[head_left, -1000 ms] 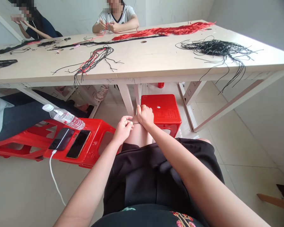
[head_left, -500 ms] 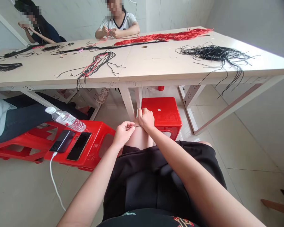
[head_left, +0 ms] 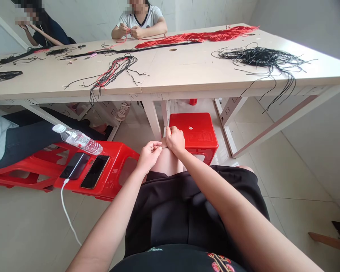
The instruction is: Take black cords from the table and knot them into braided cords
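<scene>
A short stretch of thin black cord runs between my hands, above my bare knee. My left hand pinches one end of it between thumb and fingertips. At the cord's other side my right hand is closed, resting on the knee with its thumb pointing forward. Its fingers are mostly hidden from above, and the cord disappears under it. Both hands are in front of the table edge, over my lap.
On the table lie a black cord bundle, a red cord bundle and a black-and-red bundle. A red stool stands ahead. Left, another stool holds a bottle and two phones. Two people sit opposite.
The view has tilted down slightly, so the table sits higher in the picture. My hands keep almost the same pose on the cord.
</scene>
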A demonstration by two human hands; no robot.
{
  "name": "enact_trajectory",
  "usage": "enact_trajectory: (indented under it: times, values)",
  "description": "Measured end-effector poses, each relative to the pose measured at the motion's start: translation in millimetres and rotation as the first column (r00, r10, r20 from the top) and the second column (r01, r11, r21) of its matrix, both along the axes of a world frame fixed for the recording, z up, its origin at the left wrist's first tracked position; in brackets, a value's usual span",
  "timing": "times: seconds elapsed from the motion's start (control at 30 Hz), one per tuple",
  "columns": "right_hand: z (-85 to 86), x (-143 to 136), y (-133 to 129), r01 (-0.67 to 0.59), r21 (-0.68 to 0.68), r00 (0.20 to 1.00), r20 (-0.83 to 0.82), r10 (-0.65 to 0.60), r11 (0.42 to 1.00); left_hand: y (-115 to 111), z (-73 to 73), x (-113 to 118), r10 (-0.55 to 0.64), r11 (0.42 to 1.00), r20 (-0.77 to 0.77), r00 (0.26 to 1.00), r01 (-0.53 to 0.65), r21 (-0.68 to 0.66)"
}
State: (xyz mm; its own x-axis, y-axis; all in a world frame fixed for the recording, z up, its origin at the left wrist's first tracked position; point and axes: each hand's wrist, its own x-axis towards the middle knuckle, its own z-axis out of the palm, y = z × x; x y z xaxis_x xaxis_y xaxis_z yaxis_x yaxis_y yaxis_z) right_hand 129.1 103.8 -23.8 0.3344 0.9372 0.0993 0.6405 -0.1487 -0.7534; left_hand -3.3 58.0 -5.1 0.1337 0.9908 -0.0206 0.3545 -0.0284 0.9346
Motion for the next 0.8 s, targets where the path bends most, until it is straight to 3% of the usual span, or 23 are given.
enact_trajectory:
  times: [0.37,0.8]
  values:
    - [-1.6,1,0,-0.005,-0.008,1.0,-0.018,0.005,1.0,-1,16.5,23,-0.038,0.978,-0.26,0.965,0.089,0.187]
    - [-4.4,2,0,-0.01,-0.007,0.999,-0.038,0.01,1.0,-4,20.6,28,-0.027,0.96,-0.434,0.9,0.145,0.241]
